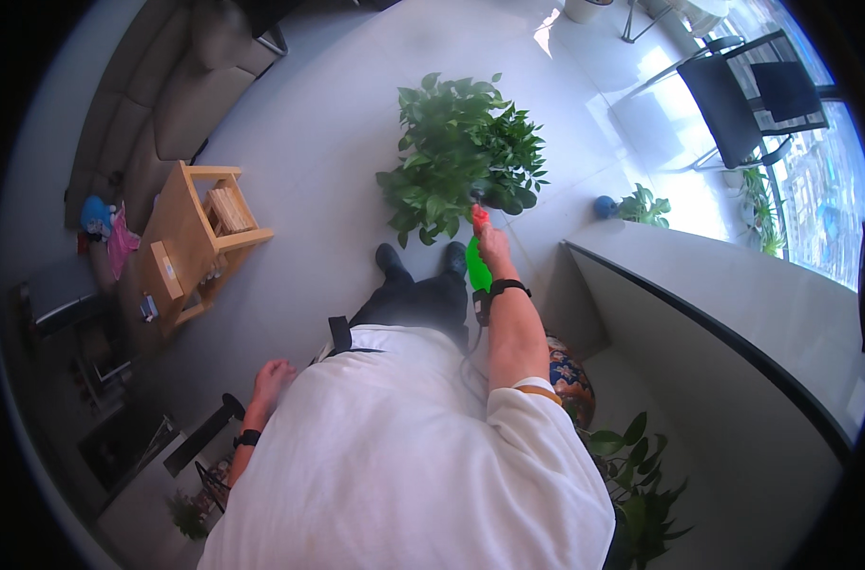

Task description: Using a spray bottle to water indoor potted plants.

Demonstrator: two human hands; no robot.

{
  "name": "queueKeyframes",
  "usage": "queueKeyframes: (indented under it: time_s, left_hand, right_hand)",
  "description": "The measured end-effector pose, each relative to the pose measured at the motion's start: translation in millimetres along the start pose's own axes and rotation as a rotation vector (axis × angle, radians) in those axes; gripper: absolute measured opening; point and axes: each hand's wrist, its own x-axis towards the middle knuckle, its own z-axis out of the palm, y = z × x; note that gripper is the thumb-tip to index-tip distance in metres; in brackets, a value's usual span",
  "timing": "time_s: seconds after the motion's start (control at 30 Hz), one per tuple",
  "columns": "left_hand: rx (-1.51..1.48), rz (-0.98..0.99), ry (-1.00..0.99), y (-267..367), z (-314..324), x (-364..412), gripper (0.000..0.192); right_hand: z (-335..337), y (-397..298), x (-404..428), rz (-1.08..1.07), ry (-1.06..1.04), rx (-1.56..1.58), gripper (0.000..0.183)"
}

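My right hand (496, 253) is wrapped around a spray bottle with a green body (479, 265) and a red spray head (480, 218). The bottle's head points away from me, at the near edge of a bushy green potted plant (450, 153). Leaves spread over the floor just beyond my shoes, and they hide most of what the plant stands in. My left hand (270, 381) hangs beside my hip, away from the plant. Its fingers look loosely curled and blurred, with no object visible in them.
A wooden side table (183, 249) stands left, before a grey-brown sofa (129, 107). To the right runs a low partition with a dark top edge (689, 306). Black chairs (721, 107) stand by the window. A patterned ceramic pot (571, 377) and leafy plant (639, 484) sit by my right side.
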Motion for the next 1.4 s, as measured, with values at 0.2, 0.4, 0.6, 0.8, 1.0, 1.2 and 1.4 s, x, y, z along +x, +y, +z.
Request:
queueKeyframes:
  time_s: [0.2, 0.4, 0.6, 0.8, 1.0, 1.2, 1.4]
  left_hand:
    - [-0.006, -0.004, -0.005, -20, -8, 8, 0.034]
    - [-0.033, -0.017, -0.006, -28, -18, 15, 0.032]
    - [-0.094, 0.013, -0.054, -69, -48, 54, 0.031]
    - [-0.152, 0.051, -0.098, -108, -97, 103, 0.031]
    - [-0.125, 0.066, -0.122, -139, -151, 133, 0.030]
    - [-0.173, 0.037, -0.092, -170, -192, 158, 0.029]
    - [-0.022, 0.093, -0.048, -157, -195, 149, 0.025]
  right_hand:
    - [4, 20, -6, -0.639, 0.031, -0.606, 0.027]
    - [13, 33, -22, -0.426, -0.049, -0.423, 0.026]
    - [20, 21, -59, -0.508, -0.083, -0.560, 0.038]
    - [49, 9, -96, -0.091, 0.015, -0.184, 0.046]
    - [82, -4, -134, 0.099, 0.075, -0.023, 0.036]
    - [120, 5, -162, -0.288, 0.062, -0.490, 0.014]
    - [154, 45, -164, -0.176, 0.015, -0.424, 0.018]
